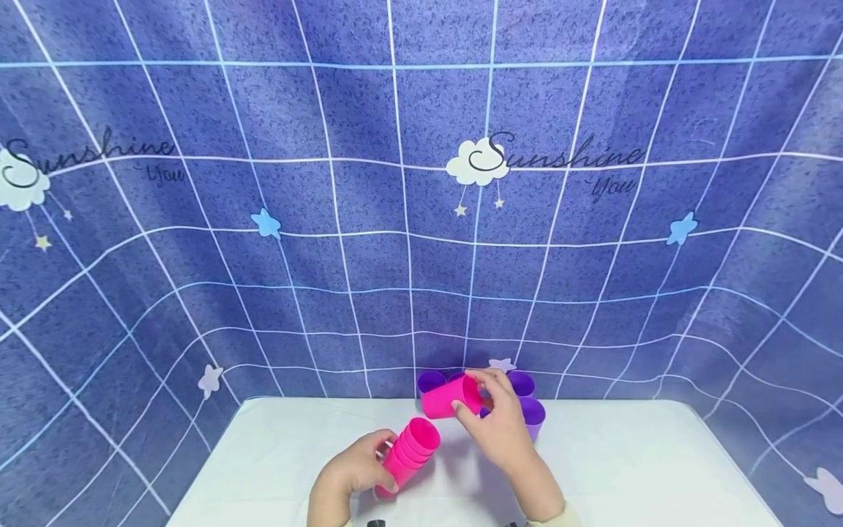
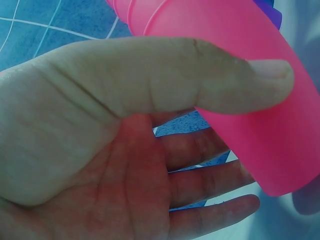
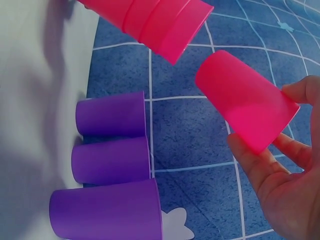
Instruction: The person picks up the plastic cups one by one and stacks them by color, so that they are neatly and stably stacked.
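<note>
A tilted stack of several nested pink cups (image 1: 410, 455) is in my left hand (image 1: 352, 467), gripped between thumb and fingers, its mouth toward the upper right. In the left wrist view my thumb lies across the side of the pink stack (image 2: 240, 130). My right hand (image 1: 497, 421) holds a single pink cup (image 1: 443, 399) near its rim, tipped on its side with the base toward the left. The right wrist view has this pink cup (image 3: 242, 100) apart from the stack (image 3: 150, 25), with fingertips and thumb at its rim.
Several purple cups (image 1: 532, 413) stand upright on the white table (image 1: 626, 468) at its back, partly hidden by my right hand and the pink cup. Behind the table hangs a blue checked curtain (image 1: 369, 219) with clouds and stars.
</note>
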`<state>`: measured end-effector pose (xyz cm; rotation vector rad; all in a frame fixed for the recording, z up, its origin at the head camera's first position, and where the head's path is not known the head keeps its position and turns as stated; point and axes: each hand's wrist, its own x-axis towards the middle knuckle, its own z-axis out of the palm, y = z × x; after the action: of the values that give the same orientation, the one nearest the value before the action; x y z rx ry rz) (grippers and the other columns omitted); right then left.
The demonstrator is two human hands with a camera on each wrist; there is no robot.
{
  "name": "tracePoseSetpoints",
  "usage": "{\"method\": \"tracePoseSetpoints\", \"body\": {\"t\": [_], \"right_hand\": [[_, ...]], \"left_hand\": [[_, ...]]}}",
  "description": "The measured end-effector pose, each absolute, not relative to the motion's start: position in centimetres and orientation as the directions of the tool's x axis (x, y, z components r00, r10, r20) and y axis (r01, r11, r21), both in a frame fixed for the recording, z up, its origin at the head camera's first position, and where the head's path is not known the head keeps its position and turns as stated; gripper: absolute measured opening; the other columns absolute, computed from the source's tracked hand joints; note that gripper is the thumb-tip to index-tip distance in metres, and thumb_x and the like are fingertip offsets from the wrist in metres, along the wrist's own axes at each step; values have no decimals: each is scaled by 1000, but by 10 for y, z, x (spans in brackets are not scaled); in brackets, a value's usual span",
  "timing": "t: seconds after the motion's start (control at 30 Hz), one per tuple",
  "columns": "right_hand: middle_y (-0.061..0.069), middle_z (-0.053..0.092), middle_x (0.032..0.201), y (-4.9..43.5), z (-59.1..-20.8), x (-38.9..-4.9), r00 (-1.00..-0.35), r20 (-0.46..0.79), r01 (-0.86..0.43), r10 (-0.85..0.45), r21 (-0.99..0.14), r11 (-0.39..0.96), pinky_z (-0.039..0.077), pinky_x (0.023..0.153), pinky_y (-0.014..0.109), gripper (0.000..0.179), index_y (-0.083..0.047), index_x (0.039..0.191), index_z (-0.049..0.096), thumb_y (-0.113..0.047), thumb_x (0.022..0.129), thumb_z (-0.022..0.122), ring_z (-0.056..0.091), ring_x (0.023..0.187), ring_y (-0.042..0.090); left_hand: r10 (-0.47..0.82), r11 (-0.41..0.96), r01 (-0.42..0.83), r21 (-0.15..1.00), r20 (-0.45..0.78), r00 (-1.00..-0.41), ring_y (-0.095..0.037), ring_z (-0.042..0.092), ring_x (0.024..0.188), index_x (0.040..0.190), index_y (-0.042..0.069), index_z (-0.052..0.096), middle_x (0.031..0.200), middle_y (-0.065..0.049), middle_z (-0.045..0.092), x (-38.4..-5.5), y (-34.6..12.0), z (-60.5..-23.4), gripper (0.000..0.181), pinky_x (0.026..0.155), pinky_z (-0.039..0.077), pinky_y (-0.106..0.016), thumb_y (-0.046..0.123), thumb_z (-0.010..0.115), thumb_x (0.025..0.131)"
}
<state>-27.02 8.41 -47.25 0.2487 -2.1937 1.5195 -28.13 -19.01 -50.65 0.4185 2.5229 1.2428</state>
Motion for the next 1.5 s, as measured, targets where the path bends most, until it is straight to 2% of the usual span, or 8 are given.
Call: {"method": "tracePoseSetpoints", "body": {"t": [0.13, 0.4, 0.77, 1.5], "right_hand": [[-2, 64, 128, 84, -474, -270, -874, 476, -408, 101, -830, 382, 63, 94, 33, 54, -23, 130, 71, -13, 80, 89, 64, 112, 17], [-2, 64, 127, 84, -476, -269, -868, 490, -422, 85, -815, 397, 63, 93, 34, 53, -21, 129, 72, -11, 79, 86, 64, 112, 17], [-4, 64, 126, 80, -479, -266, -882, 468, -408, 52, -815, 412, 62, 96, 36, 52, -22, 129, 71, -8, 80, 82, 66, 115, 17], [-3, 64, 124, 73, -482, -269, -881, 473, -430, -26, -775, 463, 60, 89, 31, 51, -10, 130, 71, -12, 79, 77, 64, 108, 15]], "left_hand": [[378, 589, 115, 800, -147, -914, -26, 64, 100, 111, 11, 67, 107, -10, 70, -281, -190, -505, 57, 81, 56, -53, -5, 82, 58], [376, 602, 112, 790, -157, -913, -25, 63, 99, 110, 11, 67, 106, -9, 69, -282, -189, -506, 57, 78, 56, -48, -5, 83, 58], [368, 603, 97, 792, -168, -915, -26, 64, 99, 111, 11, 67, 107, -10, 69, -279, -190, -508, 57, 79, 56, -50, -5, 83, 59], [370, 614, 98, 784, -176, -912, -24, 61, 96, 112, 11, 67, 107, -10, 67, -283, -185, -499, 57, 78, 52, -42, -4, 84, 60]]}}
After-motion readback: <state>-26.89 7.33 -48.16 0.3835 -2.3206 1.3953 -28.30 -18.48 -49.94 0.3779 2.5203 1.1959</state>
